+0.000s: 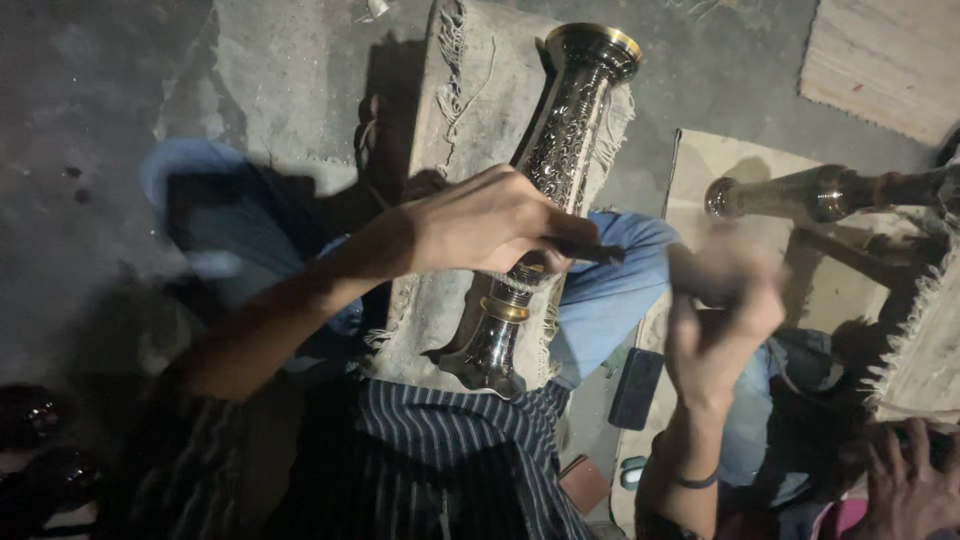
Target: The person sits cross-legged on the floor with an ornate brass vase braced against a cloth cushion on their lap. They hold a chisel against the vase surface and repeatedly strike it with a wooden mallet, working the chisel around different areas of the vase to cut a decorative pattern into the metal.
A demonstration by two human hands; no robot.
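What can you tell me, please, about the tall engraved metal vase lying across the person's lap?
The metal vase is a tall, slim piece, shiny silver in colour with gold-toned bands at its flared mouth and near its foot. Dense engraved patterning covers its middle. It lies tilted on a frayed cloth pad over the lap, mouth pointing away from the person and foot toward them. The left hand rests on its lower part, gripping a dark, slim tool against it.
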